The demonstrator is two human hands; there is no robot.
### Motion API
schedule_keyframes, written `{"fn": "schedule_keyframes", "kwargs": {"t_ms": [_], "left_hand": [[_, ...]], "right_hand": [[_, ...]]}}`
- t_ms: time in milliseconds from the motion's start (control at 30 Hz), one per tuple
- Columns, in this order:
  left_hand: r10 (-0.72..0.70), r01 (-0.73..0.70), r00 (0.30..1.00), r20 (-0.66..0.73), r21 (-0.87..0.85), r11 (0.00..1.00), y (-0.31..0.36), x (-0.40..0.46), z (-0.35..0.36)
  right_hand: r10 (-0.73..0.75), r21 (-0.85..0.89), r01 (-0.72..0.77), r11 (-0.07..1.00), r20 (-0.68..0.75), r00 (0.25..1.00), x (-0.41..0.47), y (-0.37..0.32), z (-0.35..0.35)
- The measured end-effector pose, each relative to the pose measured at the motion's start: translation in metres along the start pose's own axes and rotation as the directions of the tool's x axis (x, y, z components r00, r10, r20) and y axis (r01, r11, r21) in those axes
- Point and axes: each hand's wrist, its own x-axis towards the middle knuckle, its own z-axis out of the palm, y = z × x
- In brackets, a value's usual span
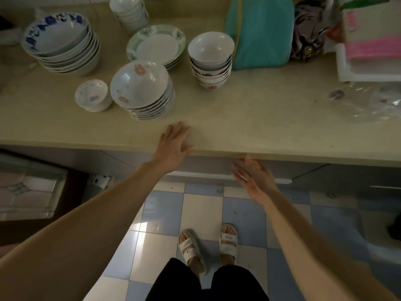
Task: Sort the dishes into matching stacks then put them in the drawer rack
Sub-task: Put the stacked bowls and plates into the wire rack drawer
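Several stacks of dishes stand on the beige counter (249, 127). Blue-flowered bowls (58, 40) are piled at the far left. Pink-flowered bowls (141, 88) sit near the front, with small cups (92, 94) beside them. Green-rimmed plates (157, 44) lie behind, a stack of small white bowls (129, 11) at the back, and deep bowls (210, 57) to the right. My left hand (173, 144) rests flat on the counter's front edge, fingers straight. My right hand (252, 177) hovers with fingers spread below the counter edge, in front of the closed drawer (206, 170).
A teal cloth bag (260, 33), a bundled bag (308, 40), a white tray with pink items (368, 59) and clear plastic wrap (368, 103) crowd the counter's right side. Checkered floor tiles (201, 209) lie below. A glass-fronted cabinet (28, 187) stands at left.
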Motion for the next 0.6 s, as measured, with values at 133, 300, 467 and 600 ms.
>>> {"fn": "schedule_keyframes", "kwargs": {"t_ms": [133,300,467,600], "left_hand": [[-0.009,0.009,1.000,-0.001,0.008,1.000,0.001,0.007,0.001],[-0.009,0.009,1.000,0.011,0.034,0.999,-0.003,0.010,0.004],[-0.013,0.013,1.000,-0.010,0.051,0.999,-0.005,0.010,0.009],[-0.017,0.018,1.000,-0.012,0.066,0.998,-0.006,0.011,0.008]], "right_hand": [[0.006,0.188,-0.012,0.982,0.031,0.999,0.009,0.005,-0.002],[0.006,0.346,-0.023,0.938,0.049,0.999,0.012,0.011,0.004],[0.002,0.390,-0.024,0.921,0.056,0.998,0.015,0.016,0.004],[-0.011,0.371,-0.006,0.929,0.044,0.999,0.014,0.018,0.006]]}}
